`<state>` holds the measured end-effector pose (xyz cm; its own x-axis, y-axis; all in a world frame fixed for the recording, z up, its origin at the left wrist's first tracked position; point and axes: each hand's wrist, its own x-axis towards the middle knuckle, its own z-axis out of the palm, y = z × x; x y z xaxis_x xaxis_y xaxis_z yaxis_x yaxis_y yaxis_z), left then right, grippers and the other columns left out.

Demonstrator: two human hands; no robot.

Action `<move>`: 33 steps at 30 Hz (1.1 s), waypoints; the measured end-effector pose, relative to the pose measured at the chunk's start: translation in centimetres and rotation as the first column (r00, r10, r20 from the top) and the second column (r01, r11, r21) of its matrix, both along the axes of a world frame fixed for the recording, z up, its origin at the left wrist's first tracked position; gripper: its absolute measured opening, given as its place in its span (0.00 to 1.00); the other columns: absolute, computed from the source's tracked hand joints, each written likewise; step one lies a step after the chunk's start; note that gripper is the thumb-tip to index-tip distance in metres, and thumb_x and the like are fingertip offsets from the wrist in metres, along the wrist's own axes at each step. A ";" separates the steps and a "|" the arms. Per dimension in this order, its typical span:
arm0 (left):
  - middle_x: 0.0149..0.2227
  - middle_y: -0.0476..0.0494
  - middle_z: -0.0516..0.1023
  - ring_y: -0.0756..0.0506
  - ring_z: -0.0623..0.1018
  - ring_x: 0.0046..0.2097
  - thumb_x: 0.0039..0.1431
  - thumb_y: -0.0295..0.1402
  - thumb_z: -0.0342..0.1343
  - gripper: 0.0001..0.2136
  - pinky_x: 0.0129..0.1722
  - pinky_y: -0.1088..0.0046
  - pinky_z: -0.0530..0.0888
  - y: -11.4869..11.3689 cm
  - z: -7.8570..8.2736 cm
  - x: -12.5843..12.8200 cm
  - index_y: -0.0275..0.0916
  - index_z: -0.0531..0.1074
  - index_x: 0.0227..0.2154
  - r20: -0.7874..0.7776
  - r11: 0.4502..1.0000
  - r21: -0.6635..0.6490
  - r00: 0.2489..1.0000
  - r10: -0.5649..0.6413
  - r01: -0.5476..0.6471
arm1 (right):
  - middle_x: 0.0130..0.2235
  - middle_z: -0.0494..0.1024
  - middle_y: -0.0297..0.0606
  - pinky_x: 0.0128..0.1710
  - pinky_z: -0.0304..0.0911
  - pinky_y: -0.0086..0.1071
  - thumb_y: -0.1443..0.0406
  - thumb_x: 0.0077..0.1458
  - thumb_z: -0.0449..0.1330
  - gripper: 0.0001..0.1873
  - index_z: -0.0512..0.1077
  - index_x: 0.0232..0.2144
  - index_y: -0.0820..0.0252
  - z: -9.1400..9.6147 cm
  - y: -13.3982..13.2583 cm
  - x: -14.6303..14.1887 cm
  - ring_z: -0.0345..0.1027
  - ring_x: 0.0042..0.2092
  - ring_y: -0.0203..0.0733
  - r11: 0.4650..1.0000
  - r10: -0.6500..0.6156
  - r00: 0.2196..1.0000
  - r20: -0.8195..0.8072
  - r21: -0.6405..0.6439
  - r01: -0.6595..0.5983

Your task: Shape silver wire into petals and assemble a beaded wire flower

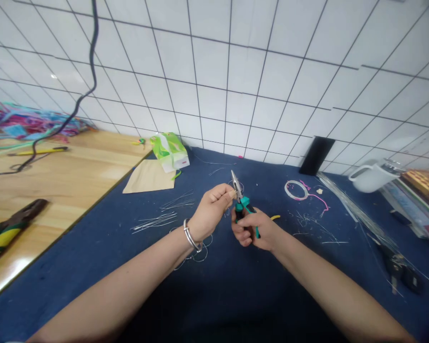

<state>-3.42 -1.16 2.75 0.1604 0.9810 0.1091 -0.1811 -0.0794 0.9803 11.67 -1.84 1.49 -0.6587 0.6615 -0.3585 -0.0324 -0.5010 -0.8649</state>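
Note:
In my right hand are needle-nose pliers with teal and black handles, their metal jaws pointing up and away. My left hand, wearing a silver bangle, is closed in a pinch right beside the jaws. Thin wire curves out by the pinched fingertips and the pliers; its exact hold in the jaws is too fine to make out. Under my left wrist, loops of wire lie on the dark blue mat. Straight cut wires are spread to the left of that hand.
A green tissue pack and a tan paper sheet lie at the back left. Pliers with yellow-green handles rest on the wooden table. To the right are a white ring, wire scraps, a long wire bundle, keys and a white mug.

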 end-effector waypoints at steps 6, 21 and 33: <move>0.17 0.57 0.53 0.57 0.50 0.18 0.56 0.34 0.49 0.08 0.17 0.81 0.49 -0.4 0.4 0.4 0.36 0.62 0.24 -0.008 0.994 -0.090 0.998 -0.062 0.061 | 0.21 0.62 0.27 0.21 0.54 0.26 0.71 0.40 0.57 0.12 0.63 0.32 0.59 -0.1 0.0 1.2 0.54 0.20 0.30 0.992 -0.092 0.996 0.014 0.092 0.091; 0.17 0.57 0.54 0.57 0.50 0.16 0.53 0.38 0.51 0.10 0.15 0.81 0.47 -0.6 0.5 -0.1 0.37 0.63 0.24 0.026 0.977 -0.195 0.996 -0.081 0.084 | 0.31 0.69 0.32 0.34 0.59 0.32 0.71 0.38 0.60 0.20 0.64 0.39 0.59 0.1 0.1 1.0 0.64 0.32 0.36 0.944 -0.140 0.982 0.126 0.317 0.094; 0.16 0.58 0.52 0.57 0.49 0.16 0.53 0.37 0.52 0.08 0.15 0.79 0.46 -0.3 0.5 0.0 0.37 0.65 0.25 0.007 0.980 -0.183 0.997 -0.078 0.078 | 0.28 0.64 0.29 0.31 0.55 0.29 0.68 0.42 0.57 0.13 0.63 0.34 0.58 -0.8 0.3 0.9 0.57 0.29 0.33 0.802 -0.284 0.906 0.312 0.596 0.046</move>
